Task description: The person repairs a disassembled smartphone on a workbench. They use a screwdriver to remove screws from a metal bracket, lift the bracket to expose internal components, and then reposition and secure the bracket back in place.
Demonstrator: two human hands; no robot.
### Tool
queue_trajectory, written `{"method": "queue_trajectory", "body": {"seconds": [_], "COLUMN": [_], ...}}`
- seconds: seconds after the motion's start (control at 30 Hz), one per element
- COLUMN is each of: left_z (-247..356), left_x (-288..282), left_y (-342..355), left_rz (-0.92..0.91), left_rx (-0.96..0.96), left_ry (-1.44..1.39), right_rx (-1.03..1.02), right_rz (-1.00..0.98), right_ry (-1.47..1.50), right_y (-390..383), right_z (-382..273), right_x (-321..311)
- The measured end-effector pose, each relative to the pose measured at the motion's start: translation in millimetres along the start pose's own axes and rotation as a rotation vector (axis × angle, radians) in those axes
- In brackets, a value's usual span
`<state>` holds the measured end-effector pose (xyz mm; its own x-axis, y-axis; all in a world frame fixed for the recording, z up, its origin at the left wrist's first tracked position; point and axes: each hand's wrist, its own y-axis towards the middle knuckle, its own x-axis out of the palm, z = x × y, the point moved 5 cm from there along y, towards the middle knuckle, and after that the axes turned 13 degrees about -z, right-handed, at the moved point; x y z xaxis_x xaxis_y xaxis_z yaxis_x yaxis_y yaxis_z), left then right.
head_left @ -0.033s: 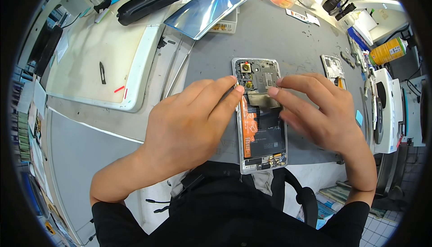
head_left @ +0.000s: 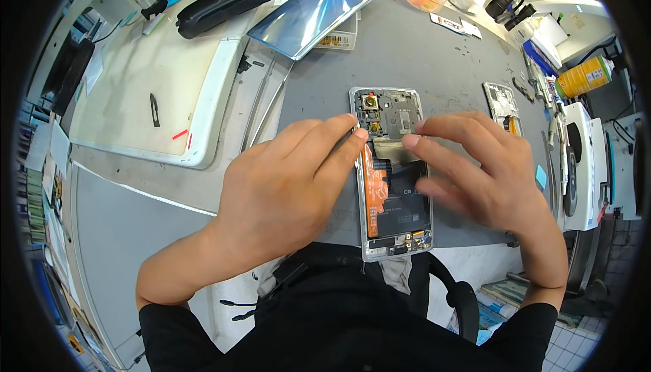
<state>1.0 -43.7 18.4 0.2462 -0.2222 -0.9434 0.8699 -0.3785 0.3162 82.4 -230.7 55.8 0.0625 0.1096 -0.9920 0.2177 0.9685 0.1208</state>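
Between the left fingers (head_left: 339,158) and the right fingers (head_left: 444,126), the flat, rectangular opened phone (head_left: 393,150) has a silver rim (head_left: 386,90) around a dark grey upper section (head_left: 390,124). Just beyond the left fingertips, its square camera module (head_left: 369,102) is gold-edged with a dark lens. On the near side of the fingertips, its rectangular battery (head_left: 401,209) is black with pale print, its thin ribbon (head_left: 372,199) bright orange. Far beyond the left fingers, a glossy rectangular panel (head_left: 308,19) is blue with white streaks, and a long cylindrical pouch (head_left: 227,6) is plain black. Right of the right fingers, a cylindrical can (head_left: 580,80) is yellow with a white label (head_left: 597,73).
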Motion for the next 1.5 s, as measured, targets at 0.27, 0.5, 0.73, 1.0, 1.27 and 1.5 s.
{"method": "queue_trajectory", "body": {"seconds": [0.27,0.5,0.73,1.0,1.27,1.5], "left_z": [-1.5,-3.8,-5.3,-5.4,-5.2,-5.6], "left_x": [2.1,1.9,3.3,2.6,3.8,4.2], "left_y": [-1.5,-2.2,-3.1,-4.7,-4.9,-5.6], "left_rz": [0.046,0.091,0.124,0.100,0.093,0.111], "left_rx": [-0.003,0.029,0.042,0.035,0.022,0.016], "left_ry": [-0.012,-0.040,-0.043,-0.065,-0.056,-0.038], "right_rx": [0.087,0.114,0.083,0.096,0.173,0.191], "right_rz": [0.061,0.112,0.041,0.079,0.139,0.155], "right_ry": [-0.052,-0.266,0.004,0.105,-0.069,-0.102], "right_y": [11.4,16.7,11.7,4.5,21.1,23.1], "right_z": [-13.5,-6.3,-6.2,-12.9,-18.2,0.4], "right_x": [6.9,11.0,8.7,6.2,11.7,15.1]}}
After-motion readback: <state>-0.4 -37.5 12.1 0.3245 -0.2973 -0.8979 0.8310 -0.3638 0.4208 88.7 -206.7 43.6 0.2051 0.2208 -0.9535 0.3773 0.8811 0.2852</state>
